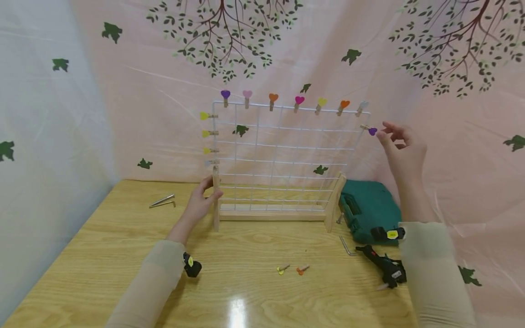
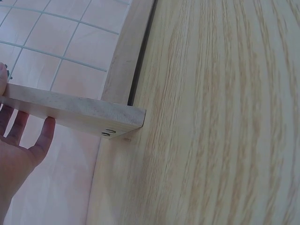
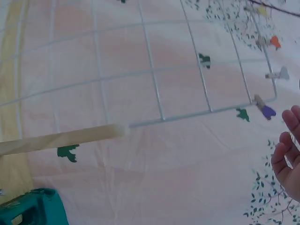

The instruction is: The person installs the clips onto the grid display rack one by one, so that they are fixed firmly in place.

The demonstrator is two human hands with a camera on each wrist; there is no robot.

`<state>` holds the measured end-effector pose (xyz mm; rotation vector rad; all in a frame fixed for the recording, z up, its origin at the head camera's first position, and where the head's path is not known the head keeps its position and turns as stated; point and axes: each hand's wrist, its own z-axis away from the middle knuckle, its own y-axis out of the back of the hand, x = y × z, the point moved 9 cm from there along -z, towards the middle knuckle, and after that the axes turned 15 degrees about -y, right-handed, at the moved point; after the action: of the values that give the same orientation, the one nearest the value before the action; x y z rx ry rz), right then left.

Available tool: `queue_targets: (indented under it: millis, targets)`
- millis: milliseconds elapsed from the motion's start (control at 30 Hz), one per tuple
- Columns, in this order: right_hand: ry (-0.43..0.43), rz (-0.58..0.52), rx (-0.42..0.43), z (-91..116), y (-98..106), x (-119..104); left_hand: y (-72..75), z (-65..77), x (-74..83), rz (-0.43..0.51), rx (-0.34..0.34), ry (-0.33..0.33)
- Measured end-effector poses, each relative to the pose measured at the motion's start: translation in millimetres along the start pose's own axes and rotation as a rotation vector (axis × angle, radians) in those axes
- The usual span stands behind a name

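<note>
A white wire grid panel (image 1: 283, 146) stands in a wooden stand (image 1: 272, 216). My left hand (image 1: 202, 200) grips the left wooden upright (image 2: 75, 108), thumb on one side and fingers on the other. At the grid's upper right corner, a small clothespin with a purple heart (image 1: 372, 131) is clipped to the side wire. My right hand (image 1: 404, 146) is right beside that heart, fingers loosely bent. The right wrist view shows a small gap between the fingertips (image 3: 289, 119) and the purple heart. Several heart clothespins line the top wire, including a pink-red one (image 1: 300, 100).
Yellow heart clothespins (image 1: 205, 133) sit along the grid's left side. A yellow clip (image 1: 281, 270) and an orange clip (image 1: 301, 270) lie on the table (image 1: 229, 255). At right are a green case (image 1: 371, 200), a black glue gun (image 1: 385, 266) and a hex key (image 1: 347, 246).
</note>
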<state>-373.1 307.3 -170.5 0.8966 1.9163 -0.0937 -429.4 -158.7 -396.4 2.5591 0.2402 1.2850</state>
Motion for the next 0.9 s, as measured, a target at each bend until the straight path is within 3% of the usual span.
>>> queue_targets:
  millis: [167, 367, 500, 900]
  targets:
    - [0.075, 0.150, -0.255, 36.2, -28.8, 4.7, 0.2, 0.5, 2.2, 0.010, -0.014, 0.025]
    - [0.278, 0.183, -0.567, 86.1, -75.6, 19.2, 0.1, 1.1, 23.7, 0.023, -0.029, 0.035]
    - [0.349, 0.230, -0.757, 125.0, -103.2, 40.7, -1.0, 2.2, 27.2, 0.020, -0.038, 0.044]
    - [0.406, 0.252, -1.285, 228.7, -162.7, 107.8, 0.3, -0.1, -3.5, -0.026, -0.012, 0.011]
